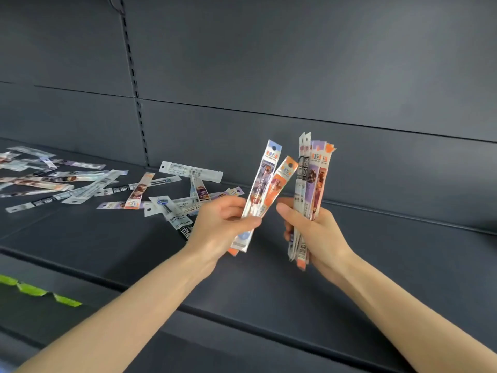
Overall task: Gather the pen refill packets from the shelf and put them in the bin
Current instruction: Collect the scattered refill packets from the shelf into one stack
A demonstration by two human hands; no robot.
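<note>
Here both packet bundles (312,184) stand upright, tops tilted rightward.

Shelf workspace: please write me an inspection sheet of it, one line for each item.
Surface: dark shelf, bare on its right part.
Job's things: loose packets lie scattered and overlapping on the shelf's left part; two packets in the left hand; a thicker bundle in the right hand. No bin in view.
Clutter: nothing seen.
Grippers: left hand closed on the two packets; right hand closed on the bundle, held upright.
Cables: nothing seen.
Surroundings: dark back panel with a slotted upright; green tags at the lower left.
</note>
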